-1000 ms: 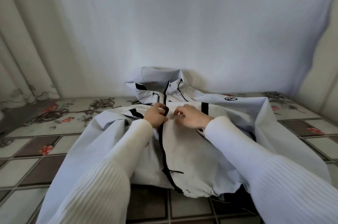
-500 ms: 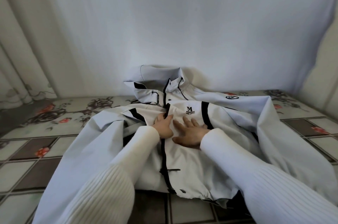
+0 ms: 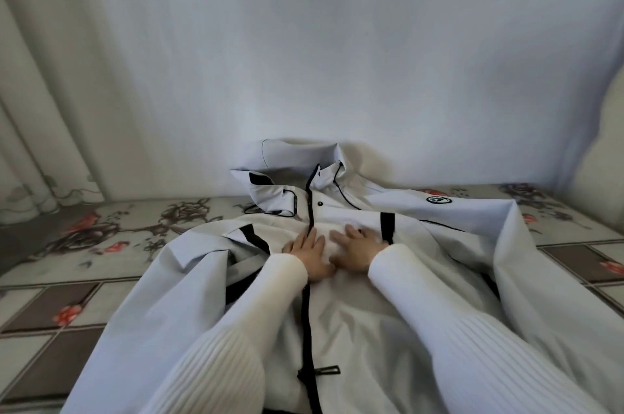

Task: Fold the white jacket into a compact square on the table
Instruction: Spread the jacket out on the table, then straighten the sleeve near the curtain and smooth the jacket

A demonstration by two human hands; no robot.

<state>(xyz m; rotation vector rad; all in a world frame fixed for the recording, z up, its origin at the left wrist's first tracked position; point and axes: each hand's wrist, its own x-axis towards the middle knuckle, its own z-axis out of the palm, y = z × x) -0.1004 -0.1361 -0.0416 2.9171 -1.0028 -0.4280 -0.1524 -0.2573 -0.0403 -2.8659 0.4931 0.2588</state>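
Observation:
The white jacket [image 3: 364,319] lies face up on the table [image 3: 67,299], its black zipper running down the middle and its hood propped against the back wall. Both sleeves spread out to the sides. My left hand [image 3: 309,250] lies flat on the chest just left of the zipper, fingers straight. My right hand [image 3: 358,244] presses flat on the chest just right of the zipper, covering the small logo. The two hands sit side by side, thumbs nearly touching. Both of my arms wear white ribbed sleeves.
The table has a floral, tile-patterned cover [image 3: 111,234]. A white cloth backdrop [image 3: 304,59] hangs right behind the hood, and a curtain [image 3: 30,143] hangs at the far left. Bare table shows to the left and to the far right [image 3: 580,244] of the jacket.
My hands went from pinching the jacket at the zipper to lying flat on the chest. The view has moved closer to the jacket.

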